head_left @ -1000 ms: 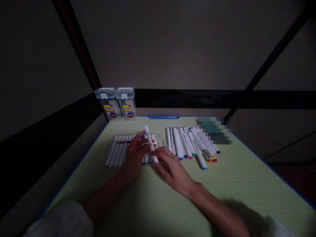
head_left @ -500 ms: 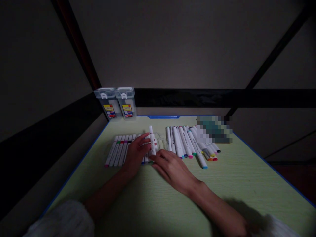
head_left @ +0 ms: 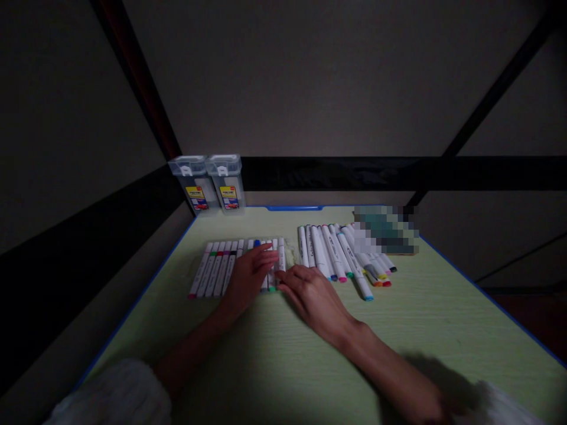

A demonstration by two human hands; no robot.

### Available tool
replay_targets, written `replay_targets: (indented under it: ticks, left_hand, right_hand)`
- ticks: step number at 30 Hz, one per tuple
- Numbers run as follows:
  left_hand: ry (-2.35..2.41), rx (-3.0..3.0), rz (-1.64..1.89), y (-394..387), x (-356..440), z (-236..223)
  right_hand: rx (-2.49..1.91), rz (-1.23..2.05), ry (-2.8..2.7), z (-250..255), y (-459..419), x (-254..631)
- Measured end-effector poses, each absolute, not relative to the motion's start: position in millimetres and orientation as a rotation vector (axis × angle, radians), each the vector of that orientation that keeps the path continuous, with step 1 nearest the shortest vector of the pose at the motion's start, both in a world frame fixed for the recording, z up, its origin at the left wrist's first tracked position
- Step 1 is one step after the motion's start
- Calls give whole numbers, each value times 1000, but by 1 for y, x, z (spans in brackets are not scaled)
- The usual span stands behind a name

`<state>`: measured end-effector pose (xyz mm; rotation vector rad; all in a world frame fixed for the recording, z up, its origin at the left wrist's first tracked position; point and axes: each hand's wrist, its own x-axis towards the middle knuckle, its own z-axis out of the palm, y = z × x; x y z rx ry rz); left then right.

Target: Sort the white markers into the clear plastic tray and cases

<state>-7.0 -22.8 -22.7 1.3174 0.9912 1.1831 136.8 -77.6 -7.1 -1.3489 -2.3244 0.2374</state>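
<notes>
A tidy row of white markers with coloured caps lies side by side at the table's left middle. My left hand rests flat on the right part of this row, fingers stretched over the markers. My right hand lies beside it, fingers spread, its fingertips touching the near end of the row's last marker. Neither hand grips anything. To the right sits a looser fanned group of markers.
Two clear plastic boxes with labels stand at the table's far left corner. A blurred-out dark object lies at the far right, over the fanned markers. The light green table has a blue rim; dark walls surround it.
The white marker held up between both hands has been laid down at the right end of the tidy row. Both hands have lowered onto the table and flattened.
</notes>
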Motion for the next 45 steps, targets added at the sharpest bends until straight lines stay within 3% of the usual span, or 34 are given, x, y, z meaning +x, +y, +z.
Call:
replay_targets:
  ticks: [20, 45]
  left_hand:
    - [1142, 1771, 990, -26, -8, -24]
    - [1164, 1812, 855, -31, -5, -20]
  right_hand:
    - [-1344, 159, -2287, -15, -75, 139]
    - [-1458, 95, -2280, -16, -73, 142]
